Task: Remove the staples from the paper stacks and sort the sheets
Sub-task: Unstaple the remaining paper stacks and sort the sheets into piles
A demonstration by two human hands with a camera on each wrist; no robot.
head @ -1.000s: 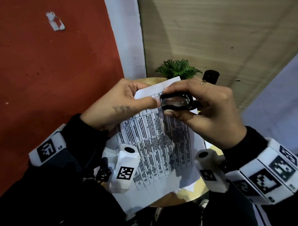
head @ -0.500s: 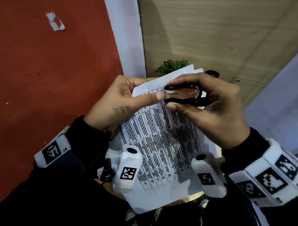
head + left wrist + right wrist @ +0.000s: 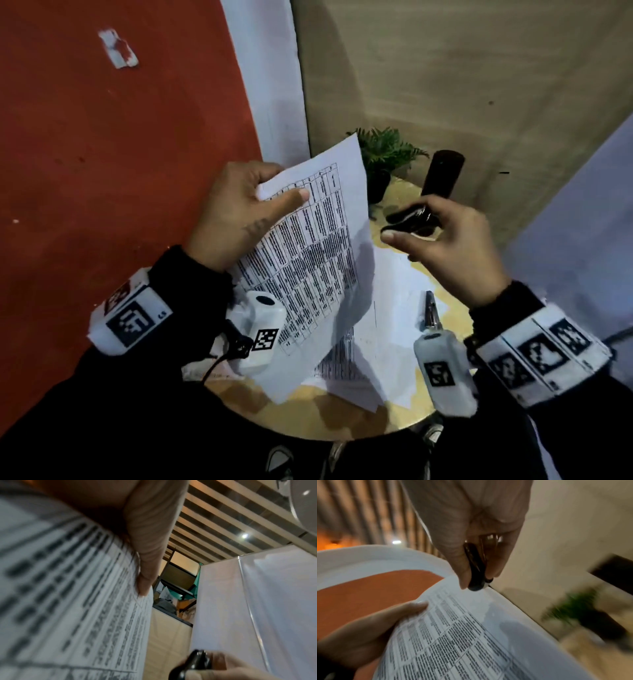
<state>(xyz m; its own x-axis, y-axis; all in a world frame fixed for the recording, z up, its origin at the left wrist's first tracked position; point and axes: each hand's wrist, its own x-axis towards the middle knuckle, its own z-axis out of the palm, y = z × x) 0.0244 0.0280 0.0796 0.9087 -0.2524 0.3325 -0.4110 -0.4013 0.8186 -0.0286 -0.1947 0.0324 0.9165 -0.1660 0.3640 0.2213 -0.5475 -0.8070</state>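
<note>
Above the round, pale wooden bench (image 3: 404,425), the left hand (image 3: 233,212) pinches one upper corner of the white printed paper stack (image 3: 308,260) between thumb and curled fingers, so the sheets hang and bow toward loose white sheets (image 3: 394,329) lying on that bench. Right of the stack, clear of it, the right hand (image 3: 448,246) has its fingers clamped on a small black staple remover (image 3: 409,219). With only a corner held, unstapled sheets could slip and mix with the loose ones; whether the staple came out I cannot tell.
</note>
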